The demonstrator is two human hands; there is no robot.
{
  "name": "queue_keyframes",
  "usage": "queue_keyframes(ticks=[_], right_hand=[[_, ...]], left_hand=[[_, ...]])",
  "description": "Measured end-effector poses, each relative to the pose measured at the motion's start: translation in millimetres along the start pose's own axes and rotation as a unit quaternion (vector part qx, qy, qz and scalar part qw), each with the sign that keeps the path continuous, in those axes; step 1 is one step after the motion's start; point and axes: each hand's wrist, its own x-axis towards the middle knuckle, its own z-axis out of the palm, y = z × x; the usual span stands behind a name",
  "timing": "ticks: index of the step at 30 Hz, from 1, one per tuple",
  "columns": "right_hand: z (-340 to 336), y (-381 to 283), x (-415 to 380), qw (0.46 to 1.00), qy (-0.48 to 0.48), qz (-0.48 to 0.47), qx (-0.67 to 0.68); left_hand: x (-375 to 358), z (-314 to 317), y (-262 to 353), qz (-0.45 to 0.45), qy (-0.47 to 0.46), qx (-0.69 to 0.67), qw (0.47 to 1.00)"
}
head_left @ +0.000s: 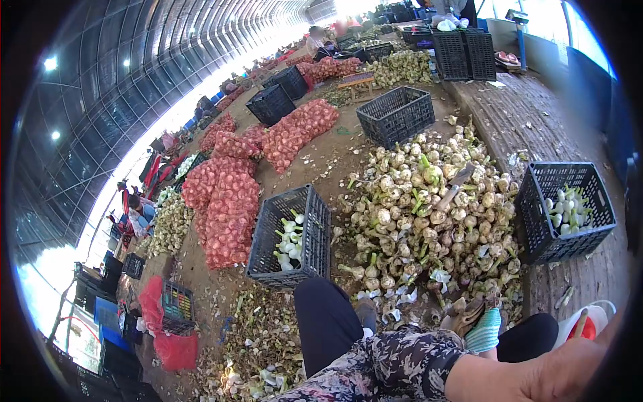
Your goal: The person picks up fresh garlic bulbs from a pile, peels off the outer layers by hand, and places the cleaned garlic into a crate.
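A bare hand, which looks like my left hand (566, 368), reaches across to the lower right from a floral sleeve (412, 358). Its fingers curl beside a wooden stick (581, 321); what they hold is hidden. Blurred skin at the right edge may be my right hand (611, 327), its fingers indistinct. Near them stands a white bucket (603, 308) with something red inside. A wood-handled blade (447, 198) lies on a big heap of garlic-like bulbs (402, 221). Trimmed white bulbs fill part of the left black crate (313, 234) and the right black crate (573, 249).
My dark-trousered knees (325, 318) are at the bottom, with a striped sock (485, 331) between them. Another black crate (396, 119) stands behind the heap. Full red net sacks (228, 208) lie on the left. Peelings (258, 342) cover the floor. A seated person (140, 216) is farther left.
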Motion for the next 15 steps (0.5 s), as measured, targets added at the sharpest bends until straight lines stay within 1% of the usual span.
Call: queue_keyframes(ticks=[15], right_hand=[[6.1, 1.6, -5.7, 1.0, 0.003, 0.003, 0.001]], left_hand=[[-0.9, 0.9, 4.7, 0.014, 0.004, 0.018, 1.0]])
